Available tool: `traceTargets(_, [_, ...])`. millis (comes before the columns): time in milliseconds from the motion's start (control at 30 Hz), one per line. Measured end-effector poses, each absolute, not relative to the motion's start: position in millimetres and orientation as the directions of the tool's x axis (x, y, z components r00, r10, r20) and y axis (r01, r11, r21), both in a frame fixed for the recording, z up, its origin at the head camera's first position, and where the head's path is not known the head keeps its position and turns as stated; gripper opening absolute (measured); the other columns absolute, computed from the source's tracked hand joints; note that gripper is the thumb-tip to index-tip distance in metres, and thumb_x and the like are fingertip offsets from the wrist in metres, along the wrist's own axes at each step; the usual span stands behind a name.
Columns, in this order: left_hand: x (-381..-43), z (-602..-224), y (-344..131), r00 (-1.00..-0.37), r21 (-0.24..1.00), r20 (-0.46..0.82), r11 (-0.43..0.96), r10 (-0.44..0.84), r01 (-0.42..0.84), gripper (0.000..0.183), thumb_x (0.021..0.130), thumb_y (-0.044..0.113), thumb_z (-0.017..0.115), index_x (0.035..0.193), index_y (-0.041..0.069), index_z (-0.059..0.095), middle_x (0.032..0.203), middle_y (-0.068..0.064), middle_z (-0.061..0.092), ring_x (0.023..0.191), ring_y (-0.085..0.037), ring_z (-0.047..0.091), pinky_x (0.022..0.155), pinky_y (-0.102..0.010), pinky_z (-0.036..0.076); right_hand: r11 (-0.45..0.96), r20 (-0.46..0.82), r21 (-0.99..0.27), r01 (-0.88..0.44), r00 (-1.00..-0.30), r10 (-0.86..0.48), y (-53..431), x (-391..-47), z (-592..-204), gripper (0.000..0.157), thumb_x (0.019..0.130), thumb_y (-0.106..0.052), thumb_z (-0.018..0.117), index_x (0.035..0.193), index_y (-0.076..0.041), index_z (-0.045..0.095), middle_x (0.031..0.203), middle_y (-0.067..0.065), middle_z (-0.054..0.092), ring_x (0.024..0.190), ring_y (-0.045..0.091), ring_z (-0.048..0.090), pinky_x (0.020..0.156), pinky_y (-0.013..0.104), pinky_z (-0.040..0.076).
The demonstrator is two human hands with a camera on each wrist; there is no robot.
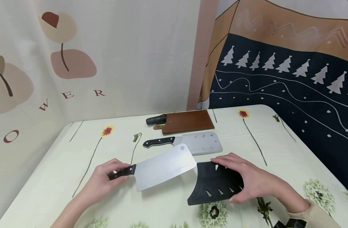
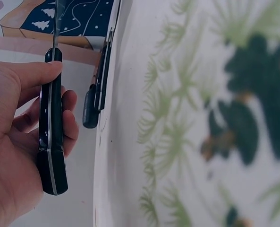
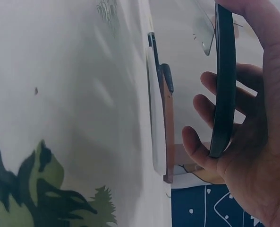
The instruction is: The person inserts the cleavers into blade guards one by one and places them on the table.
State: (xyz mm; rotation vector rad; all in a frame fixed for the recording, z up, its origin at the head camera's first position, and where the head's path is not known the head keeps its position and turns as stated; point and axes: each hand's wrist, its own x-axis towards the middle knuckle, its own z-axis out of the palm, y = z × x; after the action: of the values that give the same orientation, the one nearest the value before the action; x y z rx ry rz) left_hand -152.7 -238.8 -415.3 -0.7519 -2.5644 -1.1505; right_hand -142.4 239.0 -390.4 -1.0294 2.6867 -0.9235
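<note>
A cleaver [image 1: 165,167] with a bare, shiny blade is tilted above the table, its black handle [image 2: 50,127] gripped by my left hand [image 1: 105,179]. The blade's far corner points right. My right hand [image 1: 249,177] holds a black slotted blade sheath [image 1: 216,182] by its right end, thumb on the near edge and fingers on the far edge. In the head view the blade's tip comes close to the sheath's left edge. The right wrist view shows the sheath [image 3: 224,85] edge-on between thumb and fingers, with the blade's corner [image 3: 206,38] beside it.
Behind the hands lies a second cleaver with a black handle [image 1: 159,142] and a whitish translucent cover [image 1: 203,142] on its blade. Farther back is a dark-handled [image 1: 156,119] knife in a brown sheath [image 1: 189,122]. The flower-printed tablecloth [image 1: 85,152] meets hanging curtains [image 1: 139,63].
</note>
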Motion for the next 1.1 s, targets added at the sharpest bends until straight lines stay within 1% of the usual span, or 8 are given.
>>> traceTargets(267, [-153,-417,-240,-0.84,0.631,0.405,0.555,0.361,0.543,0.04,0.075,-0.01,0.083,0.107,0.013,0.078,0.096,0.01,0.069,0.076,-0.006,0.061,0.06,-0.021,0.049,0.575,0.095,-0.597,-0.56,-0.761,-0.642,239,-142,-395,0.103,0.063,-0.035,0.095,0.154,-0.033,0.046,0.146,-0.012,0.048,0.126,0.013,0.048,0.092,0.041,0.051])
traceTargets(433, [-152,-417,-240,-0.85,0.65,0.384,0.549,0.36,0.526,0.039,0.076,-0.009,0.084,0.107,0.014,0.078,0.096,0.009,0.069,0.076,-0.006,0.061,0.06,-0.022,0.049,0.584,0.089,-0.598,-0.549,-0.77,-0.632,238,-141,-396,0.103,0.062,-0.036,0.094,0.154,-0.034,0.046,0.146,-0.013,0.047,0.126,0.013,0.049,0.092,0.044,0.051])
traceTargets(567, [-151,-417,-240,-0.852,0.658,0.375,0.543,0.364,0.522,0.038,0.076,-0.008,0.084,0.107,0.014,0.078,0.096,0.009,0.069,0.076,-0.007,0.06,0.059,-0.022,0.049,0.593,0.077,-0.599,-0.538,-0.776,-0.626,238,-142,-397,0.102,0.063,-0.037,0.094,0.154,-0.032,0.047,0.146,-0.013,0.047,0.126,0.014,0.048,0.092,0.047,0.05])
traceTargets(700, [-151,-417,-240,-0.848,0.655,0.38,0.54,0.369,0.528,0.038,0.076,-0.008,0.084,0.107,0.014,0.077,0.096,0.009,0.069,0.075,-0.006,0.06,0.059,-0.022,0.048,0.59,0.082,-0.599,-0.541,-0.775,-0.626,238,-142,-399,0.102,0.063,-0.036,0.094,0.154,-0.031,0.047,0.146,-0.012,0.047,0.127,0.014,0.049,0.093,0.047,0.05])
traceTargets(933, [-149,-419,-238,-0.826,0.622,0.424,0.543,0.371,0.564,0.039,0.073,-0.008,0.086,0.106,0.01,0.078,0.096,0.005,0.069,0.077,-0.005,0.061,0.061,-0.019,0.048,0.604,0.094,-0.594,-0.531,-0.791,-0.604,235,-141,-401,0.104,0.061,-0.035,0.095,0.153,-0.034,0.047,0.145,-0.012,0.048,0.127,0.014,0.049,0.093,0.049,0.05])
traceTargets(1000, [-148,-419,-237,-0.814,0.599,0.448,0.552,0.37,0.58,0.039,0.071,-0.008,0.087,0.105,0.009,0.078,0.095,0.004,0.069,0.078,-0.005,0.06,0.063,-0.017,0.047,0.614,0.105,-0.578,-0.537,-0.795,-0.597,234,-141,-402,0.105,0.06,-0.036,0.095,0.153,-0.035,0.047,0.145,-0.012,0.048,0.126,0.014,0.049,0.093,0.048,0.05])
traceTargets(1100, [-146,-419,-236,-0.787,0.559,0.489,0.558,0.375,0.613,0.04,0.069,-0.009,0.089,0.104,0.008,0.079,0.094,0.005,0.068,0.078,-0.005,0.06,0.064,-0.015,0.045,0.632,0.136,-0.541,-0.555,-0.799,-0.585,233,-141,-402,0.106,0.059,-0.037,0.097,0.152,-0.033,0.048,0.144,-0.011,0.05,0.126,0.013,0.05,0.092,0.047,0.051])
